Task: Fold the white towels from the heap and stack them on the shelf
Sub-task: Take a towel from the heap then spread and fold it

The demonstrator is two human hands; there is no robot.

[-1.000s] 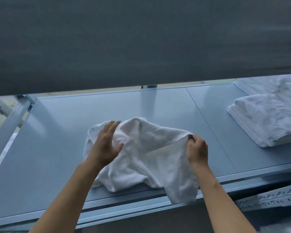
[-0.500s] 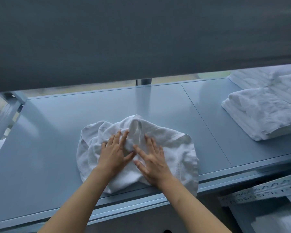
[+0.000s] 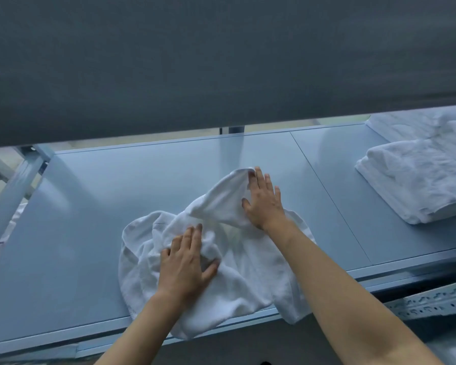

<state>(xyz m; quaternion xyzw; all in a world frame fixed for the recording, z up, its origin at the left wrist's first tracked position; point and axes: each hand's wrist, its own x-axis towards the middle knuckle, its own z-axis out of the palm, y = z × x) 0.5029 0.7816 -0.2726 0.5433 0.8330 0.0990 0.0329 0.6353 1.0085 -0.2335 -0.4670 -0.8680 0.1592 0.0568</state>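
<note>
A crumpled white towel (image 3: 248, 272) lies on the blue-grey shelf (image 3: 90, 206), with one corner hanging over the front edge. My left hand (image 3: 187, 262) rests flat on the towel's bunched middle, fingers spread. My right hand (image 3: 265, 200) lies farther back, palm down on a raised flap of the towel, its fingertips at the flap's far corner. Whether the right fingers pinch the cloth I cannot tell; they look flat. A stack of folded white towels (image 3: 416, 180) sits on the shelf at the right.
The dark underside of an upper shelf (image 3: 221, 61) fills the top of the view. More white towels (image 3: 419, 127) lie behind the folded stack. A perforated metal rail (image 3: 432, 304) runs below the shelf's front edge at the right. Metal uprights (image 3: 13, 191) stand at the left.
The right hand moved from the towel's middle up and back, pushing a flap toward the far side. The left hand stayed pressed on the towel's middle. The view shifted slightly.
</note>
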